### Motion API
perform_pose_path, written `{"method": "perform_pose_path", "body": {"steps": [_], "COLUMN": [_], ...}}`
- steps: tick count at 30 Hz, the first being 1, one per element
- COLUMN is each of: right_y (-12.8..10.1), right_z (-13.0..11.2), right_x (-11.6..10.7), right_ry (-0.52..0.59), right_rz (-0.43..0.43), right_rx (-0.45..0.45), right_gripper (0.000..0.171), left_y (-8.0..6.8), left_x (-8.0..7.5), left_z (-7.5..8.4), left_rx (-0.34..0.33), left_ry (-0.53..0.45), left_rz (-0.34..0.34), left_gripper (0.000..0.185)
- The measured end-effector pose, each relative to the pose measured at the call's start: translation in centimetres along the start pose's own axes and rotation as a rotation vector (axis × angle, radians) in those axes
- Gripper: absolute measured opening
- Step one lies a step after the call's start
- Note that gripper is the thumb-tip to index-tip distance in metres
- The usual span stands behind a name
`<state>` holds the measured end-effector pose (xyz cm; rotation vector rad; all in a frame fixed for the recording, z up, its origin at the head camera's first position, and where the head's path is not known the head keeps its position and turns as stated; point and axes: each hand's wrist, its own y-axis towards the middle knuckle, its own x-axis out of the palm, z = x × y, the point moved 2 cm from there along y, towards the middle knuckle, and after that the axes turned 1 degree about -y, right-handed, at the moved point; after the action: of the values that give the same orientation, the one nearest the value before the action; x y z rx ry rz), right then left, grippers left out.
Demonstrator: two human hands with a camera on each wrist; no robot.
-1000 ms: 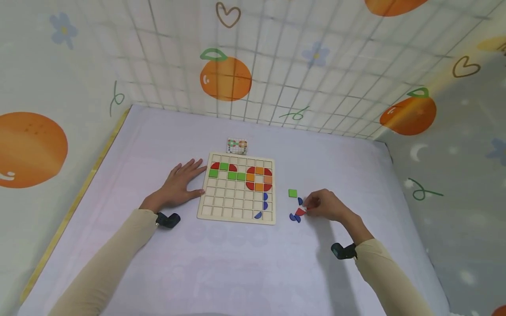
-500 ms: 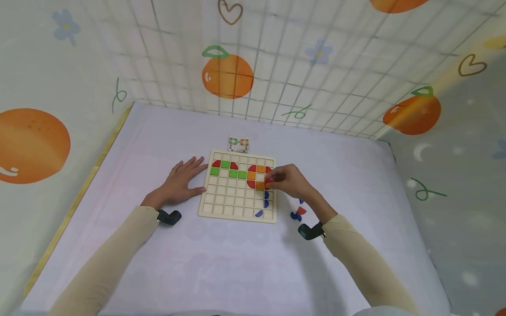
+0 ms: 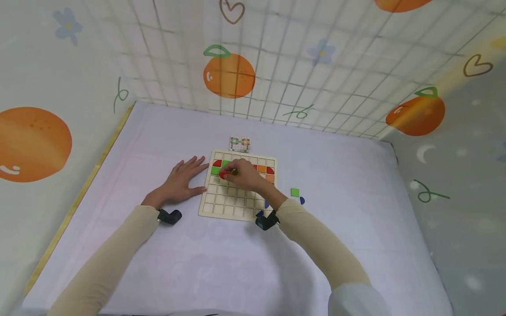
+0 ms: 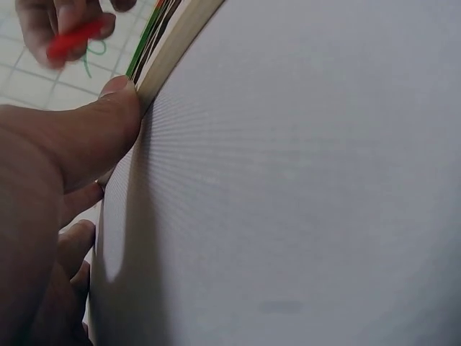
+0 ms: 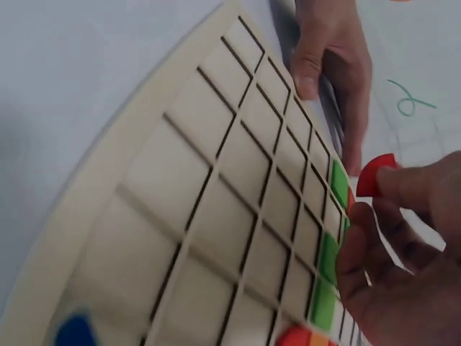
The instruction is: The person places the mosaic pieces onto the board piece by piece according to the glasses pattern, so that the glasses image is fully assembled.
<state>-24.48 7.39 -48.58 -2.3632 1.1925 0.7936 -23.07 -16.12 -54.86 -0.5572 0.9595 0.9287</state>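
While the left hand [image 3: 179, 182] lies flat on the table with fingers spread, its thumb touching the left edge of the wooden grid board [image 3: 231, 206], the right hand [image 3: 245, 175] pinches a red piece [image 3: 223, 174] between its fingertips over the board's upper-left cells at frame centre. Right of the board lie a green square [image 3: 294, 192] and a blue piece [image 3: 302, 200]. A small pattern card [image 3: 239, 142] sits just above the board.

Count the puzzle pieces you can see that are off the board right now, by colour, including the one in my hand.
green square: 1
blue piece: 1
red piece, pinched by the right hand: 1
Total: 3 in view
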Motion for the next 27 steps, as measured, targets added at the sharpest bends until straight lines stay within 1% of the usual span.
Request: {"method": "perform_pose_path", "body": {"steps": [4, 8, 10, 15, 18, 23, 27], "right_y": [1.3, 1.8, 2.0, 2.2, 2.1, 1.7, 1.5], "right_z": [-0.3, -0.5, -0.6, -1.0, -1.0, -1.2, -1.4], "right_x": [1.3, 2.3, 2.6, 3.0, 3.2, 3.5, 3.5], "right_ry": [-0.040, -0.080, -0.110, -0.185, -0.241, -0.342, -0.361], "right_rz": [0.024, 0.062, 0.084, 0.112, 0.101, 0.081, 0.088], "right_rx": [0.055, 0.139, 0.159, 0.151, 0.139, 0.092, 0.060], "right_gripper": [0.015, 0.008, 0.007, 0.009, 0.012, 0.019, 0.020], "left_y": [0.1, 0.0, 0.0, -0.1, -0.1, -0.1, 0.0], "left_x": [-0.1, 0.0, -0.1, -0.1, -0.1, 0.1, 0.1], "left_z": [0.0, 0.0, 0.0, -0.1, -0.1, -0.1, 0.0], "left_rx": [0.006, 0.005, 0.007, 0.011, 0.011, 0.011, 0.010], "left_ry": [-0.002, -0.003, -0.006, 0.000, 0.001, 0.003, -0.001], "left_rz": [-0.007, -0.014, -0.011, 0.004, 0.009, 0.009, 0.005], "left_gripper": [0.080, 0.081, 0.081, 0.080, 0.080, 0.080, 0.080]}}
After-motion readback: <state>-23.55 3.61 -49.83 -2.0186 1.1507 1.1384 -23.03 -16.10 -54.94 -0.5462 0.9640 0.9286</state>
